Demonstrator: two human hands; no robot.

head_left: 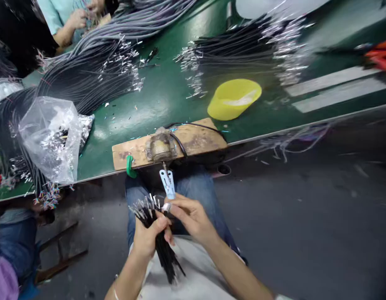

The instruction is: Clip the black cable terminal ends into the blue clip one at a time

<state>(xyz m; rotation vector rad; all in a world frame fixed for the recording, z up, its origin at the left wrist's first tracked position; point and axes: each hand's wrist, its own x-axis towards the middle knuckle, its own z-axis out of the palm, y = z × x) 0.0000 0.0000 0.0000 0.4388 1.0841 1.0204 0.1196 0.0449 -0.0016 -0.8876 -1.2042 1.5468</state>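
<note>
Item: bundle of black wires [161, 246], clasped in our left hand [147, 237] over the lap, at 6 o'clock from the wooden block [193, 139]. Our right hand [191, 216] pinched one wire end. Many cable bundles [96, 75] remained on the desk [168, 100]. Yellow bowl [233, 99] at 1 o'clock: contents unclear. Plastic bag [51, 135] held metal bits.

There is one view only, from a camera on the seated person's head, aimed forward and down. It sits close over the left hand [147, 237] and right hand [191, 216], held above the lap at bottom centre. Farther out it takes in the green table [168, 96], which runs tilted across the upper frame, and grey floor [305, 216] on the right
</note>
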